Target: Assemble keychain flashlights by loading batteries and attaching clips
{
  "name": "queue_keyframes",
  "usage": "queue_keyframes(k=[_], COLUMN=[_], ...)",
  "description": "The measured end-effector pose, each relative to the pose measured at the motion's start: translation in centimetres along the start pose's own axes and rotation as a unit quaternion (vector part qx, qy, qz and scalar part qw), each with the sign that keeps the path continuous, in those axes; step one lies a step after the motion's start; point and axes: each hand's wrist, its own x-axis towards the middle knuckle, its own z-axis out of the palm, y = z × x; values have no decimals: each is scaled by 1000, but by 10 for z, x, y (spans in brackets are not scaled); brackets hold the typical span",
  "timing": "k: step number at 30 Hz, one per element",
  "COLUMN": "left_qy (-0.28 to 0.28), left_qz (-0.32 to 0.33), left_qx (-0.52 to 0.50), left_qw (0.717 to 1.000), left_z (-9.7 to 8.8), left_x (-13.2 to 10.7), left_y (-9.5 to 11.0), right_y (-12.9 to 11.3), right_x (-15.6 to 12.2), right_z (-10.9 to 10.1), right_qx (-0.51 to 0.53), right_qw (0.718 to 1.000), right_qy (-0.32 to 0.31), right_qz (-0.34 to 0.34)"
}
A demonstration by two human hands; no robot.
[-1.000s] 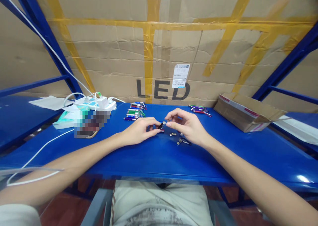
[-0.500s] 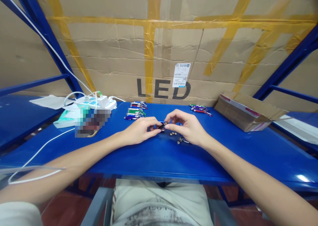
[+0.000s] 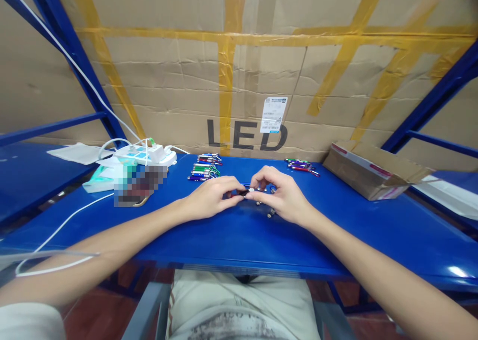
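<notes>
At the middle of the table my left hand (image 3: 213, 198) is closed in a pinch on a thin dark-red keychain flashlight (image 3: 242, 192), mostly hidden by the fingers. My right hand (image 3: 282, 195) meets it from the other side, thumb and forefinger closed at its end. A small pale bit shows between those fingertips, too small to name. Beneath and beside the right hand lie several small brass-coloured caps (image 3: 271, 213), partly covered by it. Something blue, partly hidden, lies behind the fingers.
Several keychain flashlights with clips lie in rows (image 3: 204, 170) at back left; another group (image 3: 301, 166) lies at back right. An open cardboard box (image 3: 373, 173) stands to the right. A power strip (image 3: 157, 156), a blurred-out phone (image 3: 140, 185) and white cables are leftward. A large carton (image 3: 168, 91) stands behind.
My right fingertips have drawn in closer to the left hand's. The right hand now covers more of the small brass parts. The view has shifted slightly.
</notes>
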Motion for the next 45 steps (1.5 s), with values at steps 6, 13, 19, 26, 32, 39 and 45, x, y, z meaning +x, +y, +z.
queue_keyframes(k=[6,13,19,26,32,39,45], left_qy=[10,21,26,33,51,56,48], left_qz=[21,54,59,59,47,-2,-4], left_qx=[-7,-7,-1,6,-4,0,-4], left_qw=[1000,998,998,998,998,998,999], left_z=[-1,0,0,-1,0,1,2], left_x=[0,-1,-1,-1,-1,0,0], left_y=[1,1,1,1,0,-5,-8], right_y=[-5,-9,-11,-11,-9,3,16], right_x=[-2,-5,-4,-4,-3,3,6], right_z=[2,4,4,3,1,-38,-60], right_qx=[-36,-73,-90,-107,-116,-129,-122], right_qw=[998,992,989,985,978,982,931], right_qy=[16,30,33,30,33,-118,-343], right_qz=[-48,-99,-115,-131,-172,-71,38])
